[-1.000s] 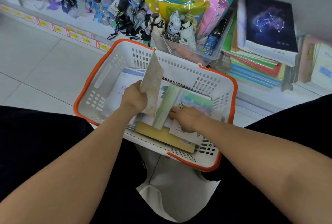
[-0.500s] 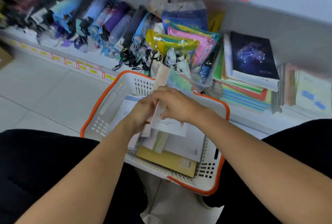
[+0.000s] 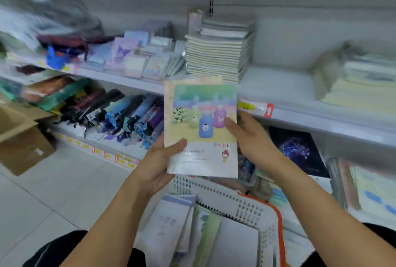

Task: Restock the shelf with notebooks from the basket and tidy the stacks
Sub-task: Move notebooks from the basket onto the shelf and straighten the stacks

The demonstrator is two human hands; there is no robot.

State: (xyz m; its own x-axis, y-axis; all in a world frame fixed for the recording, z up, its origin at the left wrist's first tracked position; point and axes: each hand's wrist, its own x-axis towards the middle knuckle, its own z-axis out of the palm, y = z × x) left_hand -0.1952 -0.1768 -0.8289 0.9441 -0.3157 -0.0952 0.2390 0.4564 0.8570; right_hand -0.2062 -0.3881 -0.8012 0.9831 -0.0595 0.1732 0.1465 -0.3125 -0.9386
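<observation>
I hold up a thin stack of notebooks (image 3: 201, 129) in front of the shelf; the top cover shows coloured bear bottles. My left hand (image 3: 159, 160) grips its lower left corner, thumb on the cover. My right hand (image 3: 249, 136) holds the right edge with fingers fairly straight against it. Below them sits the white basket with an orange rim (image 3: 252, 209), holding more notebooks (image 3: 192, 230). On the middle shelf (image 3: 278, 87) behind stands a tall pile of pale notebooks (image 3: 218, 52).
Folded umbrellas (image 3: 120, 112) lie on the lower shelf at left, small cards and pads (image 3: 137, 57) on the middle shelf. A dark constellation notebook (image 3: 297, 151) leans at lower right. A cardboard box (image 3: 21, 140) stands on the floor at left. Paper stacks (image 3: 360, 87) fill the right.
Both hands lifted the notebooks out of the basket and up to shelf height. My view tilted up from the basket to the middle shelf.
</observation>
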